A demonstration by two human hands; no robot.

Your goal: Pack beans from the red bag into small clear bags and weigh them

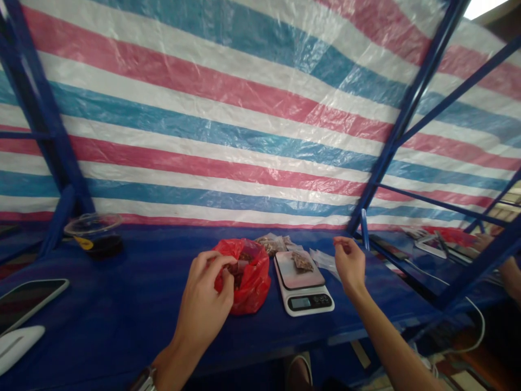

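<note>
A red plastic bag [254, 290] stands with its mouth gathered open, and small dark brown pieces show inside. My left hand [207, 290] reaches to its mouth from the left, fingers bent and thumb close to them; what lies between the fingertips is hard to make out. Right of the bag is a white kitchen scale [309, 303] with a small clear bag of brown pieces [302, 262] on its plate. My right hand [350, 265] hovers beyond the scale's right side, fingers pinched together. Clear flat plastic bags [325, 260] lie beside it, and filled bags [272, 244] behind the scale.
On the left are a round clear tub with dark contents [103, 244], a phone [30, 301] and a white rounded object [18, 345]. Blue metal posts [391, 141] and a striped plastic sheet [223, 136] enclose the blue table [154, 326]. Another person's arm [508, 274] shows at far right.
</note>
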